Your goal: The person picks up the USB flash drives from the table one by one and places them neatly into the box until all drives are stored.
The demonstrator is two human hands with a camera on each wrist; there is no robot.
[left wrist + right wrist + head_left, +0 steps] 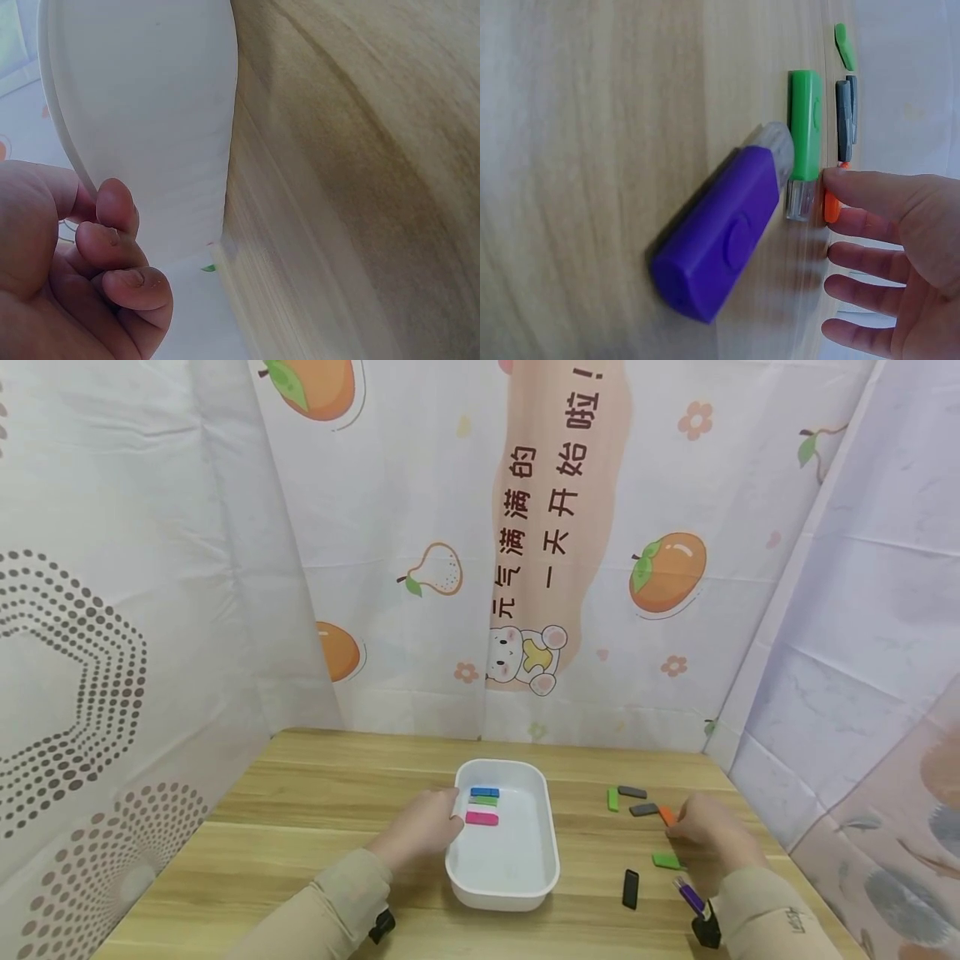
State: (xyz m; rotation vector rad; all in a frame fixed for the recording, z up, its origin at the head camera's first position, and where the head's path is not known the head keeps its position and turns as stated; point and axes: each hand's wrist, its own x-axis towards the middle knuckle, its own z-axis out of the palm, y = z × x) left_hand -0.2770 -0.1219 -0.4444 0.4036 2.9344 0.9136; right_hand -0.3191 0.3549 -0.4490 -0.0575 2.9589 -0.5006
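Note:
With thumb and curled fingers, my left hand (pixel 423 827) grips the left rim of a white plastic tray (pixel 513 868). Inside it lie a blue USB stick (pixel 485 792), a green one (pixel 485 802) and a pink one (pixel 482 819). Over on the right, the thumb and index finger of my right hand (pixel 705 827) pinch an orange USB stick (pixel 831 208), partly hidden by the fingers. Its other fingers are spread in the right wrist view. Nearer that wrist camera lie a green USB stick (pixel 805 124) and a purple one (pixel 720 232) with clear ends.
Two grey sticks (pixel 643 809) and another green stick (pixel 612 799) lie just left of the right hand. A black stick (pixel 631 889) is closer to me. Printed curtains (pixel 405 643) stand around the wooden table (pixel 300 793) at the back and sides.

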